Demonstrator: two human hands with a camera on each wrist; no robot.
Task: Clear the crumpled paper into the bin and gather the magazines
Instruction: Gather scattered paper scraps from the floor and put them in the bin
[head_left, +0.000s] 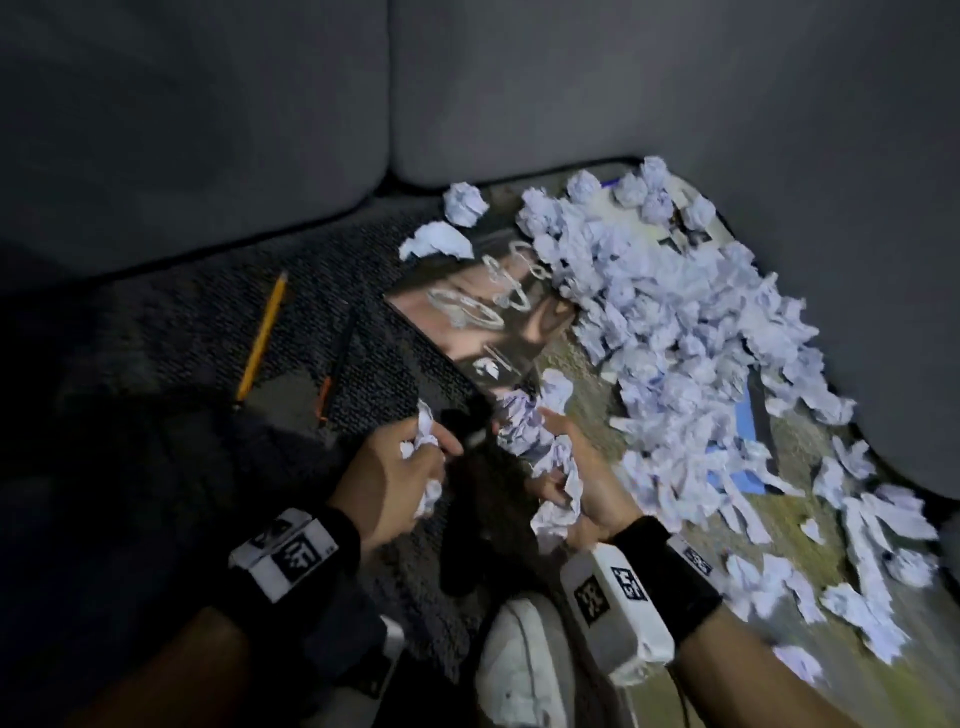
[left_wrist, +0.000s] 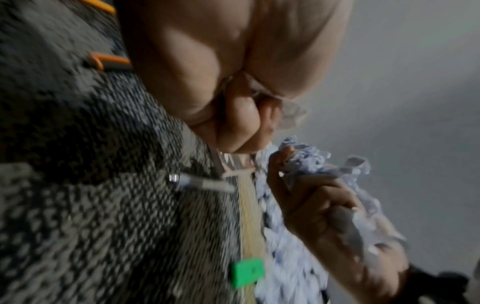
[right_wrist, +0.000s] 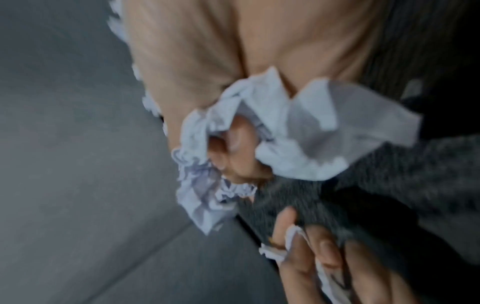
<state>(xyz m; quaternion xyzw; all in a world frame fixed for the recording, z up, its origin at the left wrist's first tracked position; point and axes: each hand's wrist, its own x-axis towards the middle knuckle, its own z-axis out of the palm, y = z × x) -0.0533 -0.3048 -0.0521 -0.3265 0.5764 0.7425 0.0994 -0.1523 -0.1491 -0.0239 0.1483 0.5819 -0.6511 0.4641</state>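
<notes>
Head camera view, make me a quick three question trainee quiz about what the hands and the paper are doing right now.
1. True or false: both the left hand and the right hand hold crumpled paper.
2. Where does the yellow pencil lie? A) on the dark carpet, left of the magazine; B) on top of the paper pile; C) in the right hand.
3. Fill in: most of the loose paper lies to the ____ of the hands.

Key: 1 true; 2 A; 3 right.
</notes>
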